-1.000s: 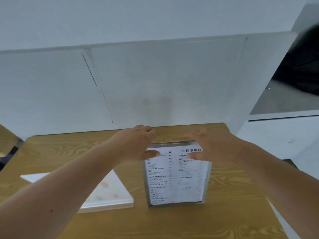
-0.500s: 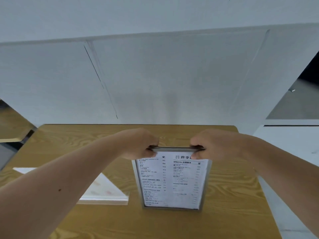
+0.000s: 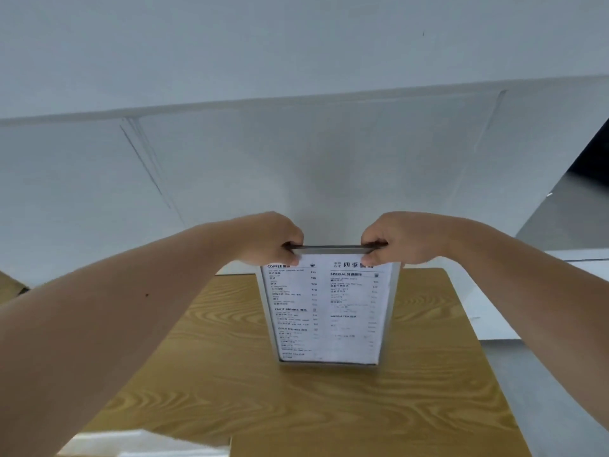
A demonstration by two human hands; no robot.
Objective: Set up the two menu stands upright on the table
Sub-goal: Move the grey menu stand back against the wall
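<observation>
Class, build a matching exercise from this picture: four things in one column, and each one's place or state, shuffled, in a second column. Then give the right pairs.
Things:
1. left hand
2. right hand
3. menu stand
4. wooden table

Places or states:
A. under the stand
B. grip on the stand's top right corner
C. upright, printed side toward the camera
D. grip on the stand's top left corner

Pairs: 1-D, 2-B, 3-C, 4-A

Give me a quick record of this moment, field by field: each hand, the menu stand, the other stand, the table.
left hand: grip on the stand's top left corner
right hand: grip on the stand's top right corner
menu stand: upright, printed side facing the camera, base at the table
second stand: pale slab lying flat at the near left edge
table: wood grain top
</observation>
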